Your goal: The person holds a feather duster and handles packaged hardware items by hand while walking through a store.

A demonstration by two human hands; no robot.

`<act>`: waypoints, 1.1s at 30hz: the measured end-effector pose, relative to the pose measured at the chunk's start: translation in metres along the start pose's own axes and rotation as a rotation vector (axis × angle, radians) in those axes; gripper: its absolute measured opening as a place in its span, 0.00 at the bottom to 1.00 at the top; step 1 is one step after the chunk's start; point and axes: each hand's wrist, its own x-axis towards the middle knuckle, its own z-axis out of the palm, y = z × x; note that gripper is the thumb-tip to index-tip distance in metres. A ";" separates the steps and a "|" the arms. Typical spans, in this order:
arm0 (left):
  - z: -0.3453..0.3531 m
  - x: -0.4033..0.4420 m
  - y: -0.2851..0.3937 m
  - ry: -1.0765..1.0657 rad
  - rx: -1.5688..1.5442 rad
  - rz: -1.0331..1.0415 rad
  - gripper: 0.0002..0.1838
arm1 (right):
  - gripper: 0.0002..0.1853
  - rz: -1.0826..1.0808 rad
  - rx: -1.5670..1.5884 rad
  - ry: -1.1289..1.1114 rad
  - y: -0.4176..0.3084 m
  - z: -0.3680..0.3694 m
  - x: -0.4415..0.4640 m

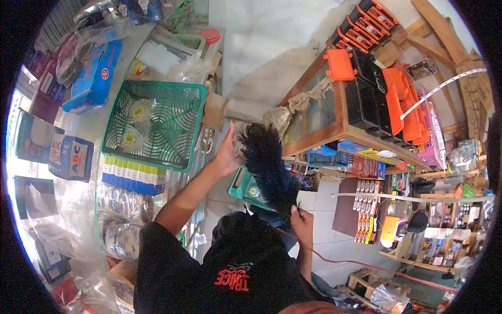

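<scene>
A dark, fluffy feather duster (pixel 264 165) hangs in front of the black shirt, slanting from upper left to lower right. My right hand (pixel 301 225) is closed round its lower end. Beside the duster's upper left edge is my left hand (pixel 228 152), with fingers apart and nothing visible in it. Left of that hand, a green plastic basket (pixel 197 131) rests on the glass counter, with small round packets in its bottom. A second green basket (pixel 236 183) shows lower down, partly hidden behind the duster.
Boxes of batteries (pixel 133 175) and a blue box (pixel 97 73) lie on the counter at left. A wooden glass cabinet (pixel 340 110) stands at right, carrying black and orange toolboxes (pixel 366 99). A red cable (pixel 366 266) crosses the lower right over the tiled floor.
</scene>
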 end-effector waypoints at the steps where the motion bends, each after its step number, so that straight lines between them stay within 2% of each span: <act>1: 0.003 0.000 0.002 -0.003 -0.058 -0.028 0.37 | 0.24 -0.017 0.001 0.026 -0.001 0.000 0.002; 4: -0.008 -0.003 0.007 -0.255 -0.077 -0.012 0.40 | 0.23 0.024 0.121 0.082 -0.006 0.001 0.001; 7: -0.009 0.000 0.007 -0.153 -0.045 0.024 0.37 | 0.23 0.048 0.176 0.069 -0.008 0.000 0.003; 10: -0.017 -0.007 0.009 0.020 0.342 0.041 0.30 | 0.23 0.026 0.106 0.027 -0.007 -0.001 0.005; 13: -0.026 -0.002 0.007 -0.286 0.157 0.082 0.26 | 0.23 0.001 0.004 0.009 -0.018 0.002 0.006; 17: -0.040 0.001 0.011 -0.237 0.091 0.061 0.24 | 0.23 0.020 -0.047 0.079 -0.027 0.001 0.011; 19: -0.009 -0.014 0.008 0.020 0.405 0.204 0.24 | 0.23 0.015 -0.013 0.096 -0.015 -0.002 0.017; 21: -0.013 -0.012 0.009 0.033 0.429 0.197 0.23 | 0.22 0.011 0.004 0.097 -0.009 -0.002 0.020; 23: -0.059 0.009 0.009 -0.198 0.161 0.045 0.23 | 0.23 0.007 0.000 0.080 -0.016 -0.001 0.020; 26: -0.069 0.008 -0.002 -0.038 0.124 0.108 0.25 | 0.23 -0.043 -0.097 -0.014 -0.028 -0.001 0.019; 28: -0.078 0.008 -0.002 -0.180 0.133 0.085 0.23 | 0.24 -0.085 -0.154 -0.051 -0.024 -0.008 0.026; 30: -0.084 0.002 -0.001 -0.157 0.203 0.051 0.22 | 0.24 -0.042 -0.161 -0.088 -0.026 -0.016 0.031; 33: -0.091 -0.012 0.003 -0.072 0.451 -0.024 0.21 | 0.24 -0.173 -0.268 -0.152 -0.035 -0.022 0.037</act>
